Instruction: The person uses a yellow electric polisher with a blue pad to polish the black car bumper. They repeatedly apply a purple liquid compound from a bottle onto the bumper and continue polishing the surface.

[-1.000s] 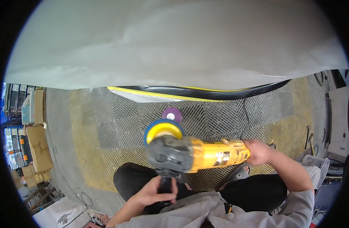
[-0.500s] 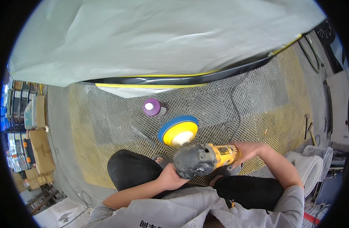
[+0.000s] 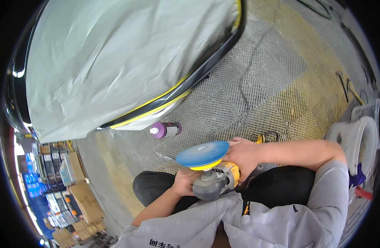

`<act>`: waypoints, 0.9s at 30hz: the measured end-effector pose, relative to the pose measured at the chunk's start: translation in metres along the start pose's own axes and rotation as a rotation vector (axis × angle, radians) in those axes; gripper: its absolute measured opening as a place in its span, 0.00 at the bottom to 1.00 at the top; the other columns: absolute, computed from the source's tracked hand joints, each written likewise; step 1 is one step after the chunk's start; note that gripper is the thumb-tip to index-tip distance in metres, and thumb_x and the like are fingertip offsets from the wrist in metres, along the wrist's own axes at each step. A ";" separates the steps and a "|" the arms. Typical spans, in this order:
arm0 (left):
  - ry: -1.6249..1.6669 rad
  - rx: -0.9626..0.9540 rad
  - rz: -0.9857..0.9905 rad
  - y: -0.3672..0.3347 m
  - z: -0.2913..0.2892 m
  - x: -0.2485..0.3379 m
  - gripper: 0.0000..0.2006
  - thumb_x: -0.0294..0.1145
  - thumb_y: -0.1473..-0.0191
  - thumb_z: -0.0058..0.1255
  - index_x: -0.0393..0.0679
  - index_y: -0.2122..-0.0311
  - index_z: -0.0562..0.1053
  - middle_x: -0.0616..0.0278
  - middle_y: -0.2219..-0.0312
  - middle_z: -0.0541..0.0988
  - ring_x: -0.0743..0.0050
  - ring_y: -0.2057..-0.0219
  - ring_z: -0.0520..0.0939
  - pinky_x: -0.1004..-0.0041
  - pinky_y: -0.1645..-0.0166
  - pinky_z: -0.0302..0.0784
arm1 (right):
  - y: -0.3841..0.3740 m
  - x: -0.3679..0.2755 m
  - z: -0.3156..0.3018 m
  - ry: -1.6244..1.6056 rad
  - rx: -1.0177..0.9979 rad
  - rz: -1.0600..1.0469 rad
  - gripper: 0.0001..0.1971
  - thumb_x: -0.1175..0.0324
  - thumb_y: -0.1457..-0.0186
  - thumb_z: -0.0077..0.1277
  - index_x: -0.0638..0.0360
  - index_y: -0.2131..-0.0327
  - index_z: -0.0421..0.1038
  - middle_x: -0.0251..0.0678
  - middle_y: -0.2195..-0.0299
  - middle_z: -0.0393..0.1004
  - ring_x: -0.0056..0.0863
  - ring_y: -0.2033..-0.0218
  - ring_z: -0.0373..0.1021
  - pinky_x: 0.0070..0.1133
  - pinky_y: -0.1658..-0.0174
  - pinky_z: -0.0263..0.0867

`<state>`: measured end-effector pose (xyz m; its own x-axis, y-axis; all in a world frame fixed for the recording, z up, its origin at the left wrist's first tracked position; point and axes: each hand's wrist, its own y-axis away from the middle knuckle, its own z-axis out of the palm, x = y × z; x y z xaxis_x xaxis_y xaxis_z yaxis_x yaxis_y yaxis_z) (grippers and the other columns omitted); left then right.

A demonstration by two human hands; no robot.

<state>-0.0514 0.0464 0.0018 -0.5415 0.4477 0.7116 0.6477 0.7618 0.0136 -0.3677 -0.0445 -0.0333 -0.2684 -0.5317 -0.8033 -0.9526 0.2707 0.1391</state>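
Observation:
An electric polisher (image 3: 209,187) with a dark grey head and a yellow body is held low in front of my lap. Its round blue pad (image 3: 203,153), backed in yellow, is tilted upward. My left hand (image 3: 185,182) grips the side of the grey head, its fingertips partly hidden behind it. Around the yellow body wraps my right hand (image 3: 242,156), beside the pad's edge. Beyond the pad, a purple bottle (image 3: 166,129) with a white cap stands on the grated floor, apart from both hands.
Pale masking paper (image 3: 128,58) with yellow tape covers a car panel ahead and left. A power cord (image 3: 242,89) crosses the floor grating. To the right are a whitish bucket (image 3: 353,134), a purple cloth (image 3: 357,177) and a hammer (image 3: 343,86). Cardboard boxes (image 3: 86,200) stand at left.
The view has turned right, so the covered panel sits further left. The polisher has tipped, showing the pad's blue face, and its body points away more. My right hand has moved closer to the pad.

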 end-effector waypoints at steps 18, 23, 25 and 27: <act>-0.370 -0.460 -1.310 0.031 -0.095 -0.204 0.42 0.58 0.55 0.74 0.34 0.44 0.75 0.38 0.50 0.81 0.46 0.58 0.86 0.54 0.56 0.82 | 0.093 0.038 -0.028 0.205 0.311 0.591 0.40 0.59 0.65 0.73 0.58 0.44 0.73 0.43 0.49 0.76 0.45 0.44 0.73 0.38 0.39 0.70; -0.038 0.178 -1.351 0.028 -0.061 -0.251 0.56 0.60 0.58 0.78 0.35 0.32 0.63 0.42 0.39 0.74 0.54 0.45 0.81 0.52 0.48 0.81 | 0.120 0.100 0.021 0.233 0.541 0.883 0.40 0.59 0.63 0.73 0.56 0.43 0.71 0.42 0.48 0.75 0.45 0.43 0.72 0.39 0.37 0.68; 0.160 0.418 -1.313 0.014 -0.046 -0.249 0.54 0.54 0.56 0.79 0.43 0.31 0.60 0.51 0.47 0.76 0.61 0.55 0.81 0.56 0.55 0.81 | 0.128 0.115 0.041 0.168 0.589 0.981 0.41 0.61 0.64 0.73 0.55 0.42 0.71 0.42 0.47 0.75 0.45 0.43 0.72 0.39 0.38 0.68; 0.307 0.615 -1.298 -0.002 -0.035 -0.242 0.51 0.49 0.54 0.80 0.49 0.31 0.59 0.57 0.51 0.76 0.66 0.60 0.80 0.58 0.59 0.81 | 0.134 0.124 0.055 0.057 0.623 1.055 0.41 0.62 0.65 0.73 0.54 0.42 0.70 0.42 0.47 0.75 0.46 0.43 0.71 0.39 0.38 0.69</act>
<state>0.0970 -0.0798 -0.1461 -0.3692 -0.7468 0.5532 -0.5615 0.6536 0.5075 -0.5206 -0.0294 -0.1460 -0.8873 0.1502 -0.4361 -0.0377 0.9188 0.3930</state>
